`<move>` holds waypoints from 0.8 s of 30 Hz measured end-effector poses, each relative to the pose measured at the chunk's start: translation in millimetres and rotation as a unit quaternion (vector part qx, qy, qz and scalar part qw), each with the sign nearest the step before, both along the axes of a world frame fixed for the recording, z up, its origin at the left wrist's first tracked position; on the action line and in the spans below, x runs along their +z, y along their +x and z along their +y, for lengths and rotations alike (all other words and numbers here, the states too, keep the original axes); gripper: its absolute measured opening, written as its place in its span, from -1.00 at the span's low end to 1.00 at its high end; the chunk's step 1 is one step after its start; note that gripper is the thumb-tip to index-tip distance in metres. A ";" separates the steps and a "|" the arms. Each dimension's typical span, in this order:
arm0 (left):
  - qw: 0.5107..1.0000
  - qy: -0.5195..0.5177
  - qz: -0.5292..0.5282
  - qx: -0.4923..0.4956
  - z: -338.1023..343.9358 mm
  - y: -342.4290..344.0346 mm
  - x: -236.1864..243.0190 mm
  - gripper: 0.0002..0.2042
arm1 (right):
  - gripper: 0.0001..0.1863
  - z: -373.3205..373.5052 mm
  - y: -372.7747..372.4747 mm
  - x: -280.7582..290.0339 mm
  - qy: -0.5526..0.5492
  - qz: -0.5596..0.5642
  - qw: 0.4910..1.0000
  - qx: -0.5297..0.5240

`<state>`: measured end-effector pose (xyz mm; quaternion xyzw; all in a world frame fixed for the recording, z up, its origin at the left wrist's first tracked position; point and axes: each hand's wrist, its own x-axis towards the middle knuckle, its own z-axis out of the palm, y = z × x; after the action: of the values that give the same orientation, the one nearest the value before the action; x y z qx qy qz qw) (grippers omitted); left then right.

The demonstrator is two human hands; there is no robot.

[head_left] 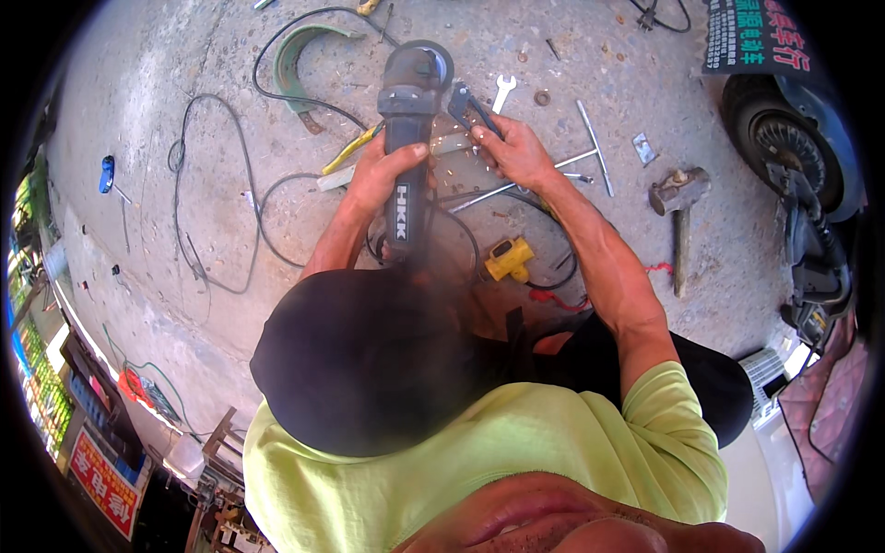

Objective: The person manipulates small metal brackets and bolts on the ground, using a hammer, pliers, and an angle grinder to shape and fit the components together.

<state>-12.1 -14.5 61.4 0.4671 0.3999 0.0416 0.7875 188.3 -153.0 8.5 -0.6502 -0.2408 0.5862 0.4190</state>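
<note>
My left hand [376,173] is wrapped round the dark body of an angle grinder [406,143], whose head and disc [443,70] point away from me. In my right hand [518,155] is a black metal piece with a flat, angled end [464,106], held just right of the grinder head. Whether disc and metal touch cannot be made out. Small bright sparks scatter between the two hands, and a faint haze hangs over the grinder. Behind them a pale flat bar [341,178] lies on the floor. A rounded black shape [359,359] hides the grinder's rear end.
An open-end wrench [503,93], a T-shaped wrench [595,147], a hammer [681,221] and a yellow tool part [509,259] lie to the right. Left are a green curved metal piece [293,78] and a looped cable [247,138]. A vehicle's wheel [784,143] stands far right.
</note>
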 end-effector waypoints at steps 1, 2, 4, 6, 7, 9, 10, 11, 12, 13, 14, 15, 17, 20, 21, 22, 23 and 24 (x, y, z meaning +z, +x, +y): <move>1.000 0.006 0.003 0.002 -0.2 0.8 -0.1 -0.59 | -0.67 -0.3 -0.4 -0.8 0.005 0.003 1.000 -0.004; 1.000 0.002 0.003 0.006 -0.1 0.5 -1.0 -0.58 | -0.66 -0.7 -0.7 -1.7 0.011 0.007 1.000 -0.009; 1.000 -0.006 0.003 0.014 0.6 -0.8 -2.3 -0.57 | -0.65 -1.0 -0.4 -4.8 0.011 0.005 1.000 -0.005; 1.000 -0.002 -0.004 0.010 1.2 -1.0 -0.8 -0.56 | -0.64 -0.8 -0.2 -5.3 0.009 0.008 1.000 -0.006; 1.000 -0.001 -0.007 0.008 1.3 -1.1 -0.1 -0.55 | -0.65 -0.4 -0.4 -4.5 0.007 0.011 1.000 -0.009; 1.000 0.002 -0.007 0.010 0.6 -2.7 1.7 -0.54 | -0.66 -0.3 -0.1 -5.5 0.006 0.014 1.000 -0.010; 1.000 0.004 -0.006 0.011 0.2 -3.4 2.2 -0.54 | -0.66 -0.4 0.2 -7.9 0.007 0.014 1.000 -0.009; 1.000 0.002 -0.007 0.011 -0.1 -3.8 2.2 -0.53 | -0.66 -0.6 0.6 -9.3 0.007 0.014 1.000 -0.008; 1.000 0.001 -0.008 0.012 -0.3 -4.8 2.3 -0.53 | -0.67 -0.3 0.3 -9.3 0.008 0.013 1.000 -0.009; 1.000 -0.001 -0.008 0.013 -0.4 -5.5 2.1 -0.53 | -0.67 0.1 0.0 -9.0 0.008 0.012 1.000 -0.009; 1.000 0.001 -0.011 0.008 -0.2 -6.1 1.1 -0.53 | -0.66 0.5 -0.3 -8.7 0.008 0.011 1.000 -0.010; 1.000 0.003 -0.015 0.003 -0.1 -6.4 -0.7 -0.54 | -0.67 0.7 -0.4 -8.2 0.009 0.012 1.000 -0.011; 1.000 0.002 -0.011 0.000 -0.6 -7.3 -3.3 -0.55 | -0.67 1.1 -0.9 -6.8 0.012 0.016 1.000 -0.014; 1.000 -0.004 -0.002 0.002 -2.2 -5.6 -4.1 -0.58 | -0.67 1.7 -1.2 0.0 0.005 0.001 1.000 -0.009; 1.000 -0.001 -0.004 0.002 -2.1 -3.0 -0.5 -0.58 | -0.67 1.4 -1.0 -0.7 0.006 0.004 1.000 -0.009; 1.000 0.001 -0.007 0.003 -2.1 -1.6 1.4 -0.59 | -0.68 0.8 -0.7 -2.0 0.006 0.006 1.000 -0.010; 1.000 0.004 -0.006 0.001 -2.1 -1.7 0.0 -0.59 | -0.68 0.5 -0.5 -2.8 0.006 0.008 1.000 -0.011; 1.000 0.007 -0.004 0.000 -1.8 -1.9 -1.7 -0.59 | -0.68 0.8 -0.8 -2.0 0.007 0.009 1.000 -0.010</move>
<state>-14.0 -16.3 59.7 0.4724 0.3962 0.0463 0.7860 187.5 -152.1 6.6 -0.6443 -0.2351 0.5862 0.4313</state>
